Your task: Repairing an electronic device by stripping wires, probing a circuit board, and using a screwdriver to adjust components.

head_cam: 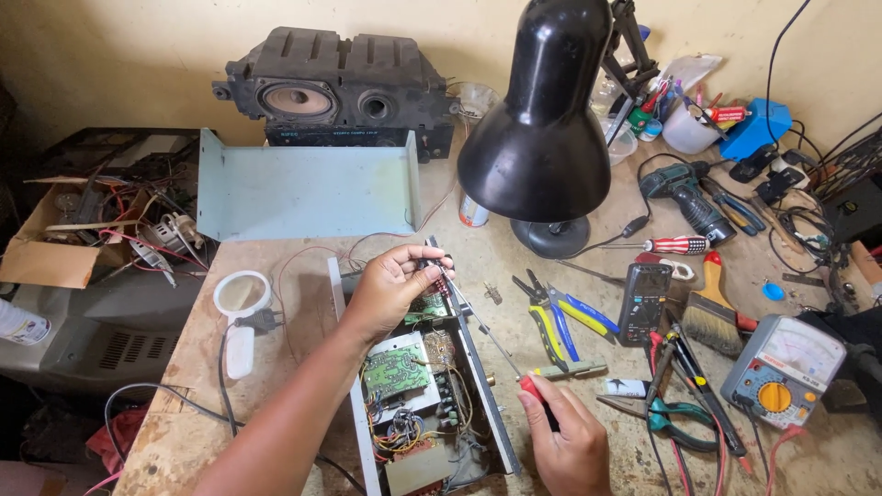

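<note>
An open metal chassis (354, 432) full of circuit boards and wires lies on the wooden bench. My left hand (390, 287) rests on its far end, fingers pinching a small part near the top board. My right hand (570, 441) grips a long thin screwdriver (478, 326) by its red and black handle; the shaft slants up and left, its tip meeting the spot under my left fingers. A green circuit board (395, 370) sits mid-chassis.
A black desk lamp (542, 119) hangs over the bench. Pliers (556, 321), a black multimeter (643, 301), a paintbrush (715, 312), an analogue meter (781, 367) and a drill (684, 197) lie right. A magnifier (241, 298), metal cover (303, 193) and speaker unit (335, 87) are left and behind.
</note>
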